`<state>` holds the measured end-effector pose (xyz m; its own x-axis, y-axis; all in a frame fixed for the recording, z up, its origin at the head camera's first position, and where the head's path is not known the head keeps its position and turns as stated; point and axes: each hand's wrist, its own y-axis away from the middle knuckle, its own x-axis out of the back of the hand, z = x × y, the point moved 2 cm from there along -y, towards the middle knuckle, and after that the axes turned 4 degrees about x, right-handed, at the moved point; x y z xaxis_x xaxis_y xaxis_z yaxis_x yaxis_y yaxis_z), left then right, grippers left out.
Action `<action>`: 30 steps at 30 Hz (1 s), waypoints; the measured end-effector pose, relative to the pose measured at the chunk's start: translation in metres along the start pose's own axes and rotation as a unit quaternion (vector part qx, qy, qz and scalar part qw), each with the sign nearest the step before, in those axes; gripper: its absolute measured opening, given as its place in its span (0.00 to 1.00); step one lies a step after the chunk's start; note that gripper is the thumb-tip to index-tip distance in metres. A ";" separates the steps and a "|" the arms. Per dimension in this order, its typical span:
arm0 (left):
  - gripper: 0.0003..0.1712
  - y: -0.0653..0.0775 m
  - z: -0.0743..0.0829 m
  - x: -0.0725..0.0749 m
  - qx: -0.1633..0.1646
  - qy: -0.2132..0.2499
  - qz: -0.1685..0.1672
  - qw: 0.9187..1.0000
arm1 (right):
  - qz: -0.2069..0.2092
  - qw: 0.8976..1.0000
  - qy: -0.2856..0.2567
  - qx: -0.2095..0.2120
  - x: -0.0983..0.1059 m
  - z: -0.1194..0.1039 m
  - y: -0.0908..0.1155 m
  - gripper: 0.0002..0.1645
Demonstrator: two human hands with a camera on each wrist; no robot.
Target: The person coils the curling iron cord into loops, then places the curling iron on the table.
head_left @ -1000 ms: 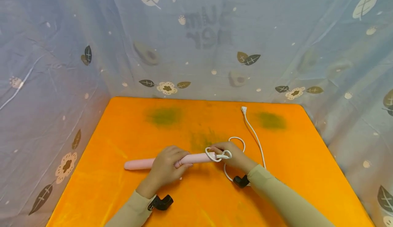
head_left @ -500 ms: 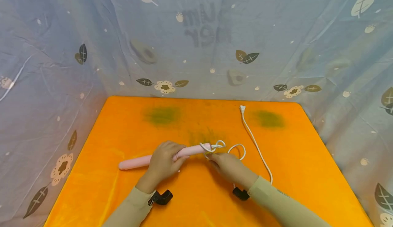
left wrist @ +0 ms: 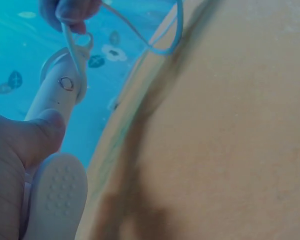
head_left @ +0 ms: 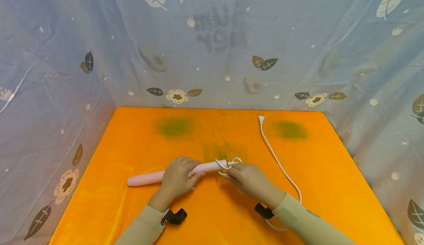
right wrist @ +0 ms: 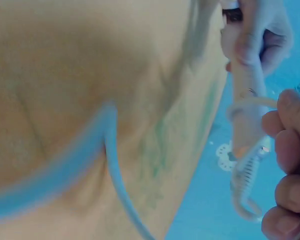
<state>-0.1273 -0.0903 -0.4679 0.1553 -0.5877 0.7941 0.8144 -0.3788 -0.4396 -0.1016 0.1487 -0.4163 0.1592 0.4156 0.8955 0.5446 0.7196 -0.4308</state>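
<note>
My left hand (head_left: 179, 178) grips a pink curling iron (head_left: 145, 179) around its middle, barrel end to the left. In the left wrist view the thumb lies along the handle (left wrist: 52, 95), near a lever (left wrist: 60, 192) with raised dots. A white cord (head_left: 278, 162) leaves the handle's right end through a ribbed sleeve (right wrist: 246, 175) and loops around that end. Beside this loop, my right hand (head_left: 253, 180) pinches the cord between thumb and forefinger; its other fingers (right wrist: 292, 192) are curled in the right wrist view.
The orange-covered table (head_left: 212, 215) has greenish stains (head_left: 173, 127). Toward its back edge lies the cord's white plug (head_left: 261, 119), with the cord running past my right forearm. A patterned curtain (head_left: 212, 72) hangs around the back and sides.
My right hand has moved from behind the handle's end to its near side, drawing cord along. The iron has shifted slightly left, its cord end rising and then dipping. The left hand keeps its grip.
</note>
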 end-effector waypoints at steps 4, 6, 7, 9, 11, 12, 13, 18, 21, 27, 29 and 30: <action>0.19 0.002 0.001 -0.003 0.008 -0.003 -0.008 1.000 | 0.013 1.000 -0.013 0.001 0.007 0.002 0.001 0.06; 0.20 0.002 0.001 -0.003 0.011 -0.001 -0.008 1.000 | 0.018 1.000 -0.013 0.000 0.011 0.003 0.002 0.07; 0.20 0.002 0.001 -0.002 0.011 0.000 -0.007 1.000 | 0.020 1.000 -0.012 -0.001 0.012 0.004 0.002 0.07; 0.20 0.002 0.001 -0.002 0.011 0.000 -0.005 1.000 | 0.023 1.000 -0.008 -0.001 0.015 0.006 0.003 0.07; 0.20 0.002 0.001 -0.001 0.010 -0.001 -0.004 1.000 | 0.020 1.000 -0.005 0.001 0.018 0.007 0.004 0.06; 0.20 0.002 0.001 -0.001 0.010 -0.002 -0.004 1.000 | 0.015 1.000 0.001 0.001 0.019 0.007 0.005 0.06; 0.20 0.002 0.001 -0.002 0.008 -0.001 -0.003 1.000 | 0.007 1.000 0.008 0.002 0.020 0.006 0.005 0.06; 0.18 0.004 -0.001 -0.006 0.012 0.001 -0.016 1.000 | -0.068 0.997 0.040 0.007 0.020 -0.003 0.001 0.05; 0.18 0.006 -0.002 -0.010 0.023 -0.003 -0.033 0.999 | -0.105 0.993 0.045 0.001 0.016 -0.008 -0.003 0.05; 0.19 0.003 -0.001 -0.009 0.033 -0.010 -0.040 0.999 | -0.100 0.994 0.047 0.004 0.010 -0.014 -0.012 0.07; 0.19 0.000 0.000 -0.007 0.034 -0.007 -0.038 0.999 | -0.086 0.995 0.041 0.013 0.011 -0.014 -0.018 0.04; 0.18 -0.001 0.001 -0.005 0.034 -0.006 -0.039 0.999 | -0.079 0.996 0.039 0.016 0.012 -0.013 -0.022 0.04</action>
<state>-0.1287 -0.0860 -0.4713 0.0965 -0.5504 0.8293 0.8606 -0.3725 -0.3474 -0.1007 0.1308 -0.3947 0.1375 0.2534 0.9575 0.5418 0.7900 -0.2869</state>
